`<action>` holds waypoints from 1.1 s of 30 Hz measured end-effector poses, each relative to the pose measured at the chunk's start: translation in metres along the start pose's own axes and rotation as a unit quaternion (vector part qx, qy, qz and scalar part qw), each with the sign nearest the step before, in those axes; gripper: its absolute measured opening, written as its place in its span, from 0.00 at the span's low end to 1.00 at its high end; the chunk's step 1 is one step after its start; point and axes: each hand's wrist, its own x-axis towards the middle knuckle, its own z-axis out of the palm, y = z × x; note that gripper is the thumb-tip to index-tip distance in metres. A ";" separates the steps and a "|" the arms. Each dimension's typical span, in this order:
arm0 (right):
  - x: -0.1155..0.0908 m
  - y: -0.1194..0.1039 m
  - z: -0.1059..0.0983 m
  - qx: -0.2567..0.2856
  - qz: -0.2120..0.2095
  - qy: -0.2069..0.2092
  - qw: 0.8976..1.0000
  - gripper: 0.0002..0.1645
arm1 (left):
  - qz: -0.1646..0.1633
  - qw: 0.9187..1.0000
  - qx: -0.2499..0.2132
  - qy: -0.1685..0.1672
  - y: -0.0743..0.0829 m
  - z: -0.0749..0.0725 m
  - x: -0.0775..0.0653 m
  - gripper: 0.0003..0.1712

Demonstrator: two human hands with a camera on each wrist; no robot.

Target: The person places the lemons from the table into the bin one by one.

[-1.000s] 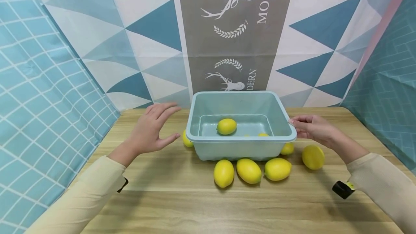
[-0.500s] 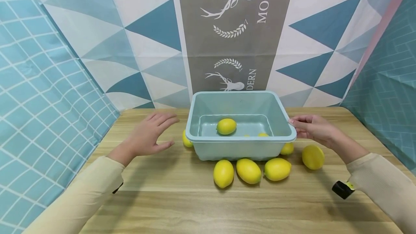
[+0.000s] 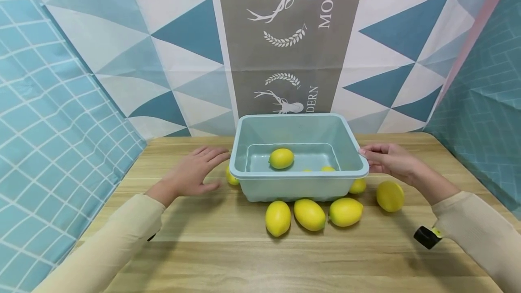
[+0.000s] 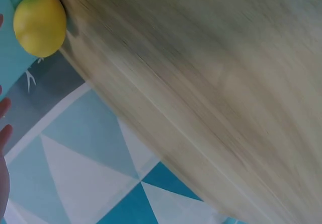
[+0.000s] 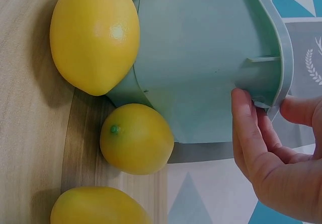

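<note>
A pale blue plastic bin point(image 3: 299, 186) stands on the wooden table. My right hand point(image 3: 392, 162) grips its right rim; in the right wrist view the thumb lies on the rim and the fingers curl beneath it. My left hand point(image 3: 191, 173), fingers extended, is beside the left rim, close to a lemon point(image 3: 232, 177); whether it touches the bin I cannot tell. One lemon point(image 3: 281, 158) lies inside the bin, with yellow tops of others point(image 3: 327, 169) mostly hidden by the front wall. Along the front lie three lemons point(image 3: 310, 215).
To the bin's right are one lemon point(image 3: 357, 186) against its corner and another point(image 3: 390, 196) below my right hand. A patterned cloth point(image 3: 183, 58) hangs behind the table point(image 3: 260, 261). Blue tiled sheets point(image 3: 36, 116) flank both sides.
My left hand has lowered, then moved right toward the bin's left rim. The right hand keeps its hold, and the lemons stay in place; the head view has shifted slightly.
</note>
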 end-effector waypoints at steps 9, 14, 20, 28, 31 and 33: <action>-0.001 0.001 0.000 0.002 -0.002 0.003 1.000 0.34 | 0.001 0.998 -0.008 -0.056 0.009 0.014 0.009 0.39; 0.000 0.002 0.001 0.006 -0.003 0.001 1.000 0.34 | -0.009 0.997 -0.025 -0.072 0.013 0.023 0.011 0.39; 0.000 0.001 0.001 0.007 -0.006 0.005 1.000 0.33 | -0.046 0.994 -0.080 -0.065 0.012 0.028 0.017 0.39; -0.001 0.000 -0.001 0.006 -0.004 0.006 1.000 0.33 | -0.056 0.990 -0.111 -0.064 0.009 0.029 0.029 0.37; -0.001 0.000 0.000 0.008 -0.004 0.004 1.000 0.33 | -0.047 0.991 -0.109 -0.055 0.008 0.030 0.031 0.35; -0.001 0.001 0.000 0.010 -0.004 0.002 1.000 0.33 | -0.044 0.992 -0.102 -0.056 0.007 0.030 0.032 0.34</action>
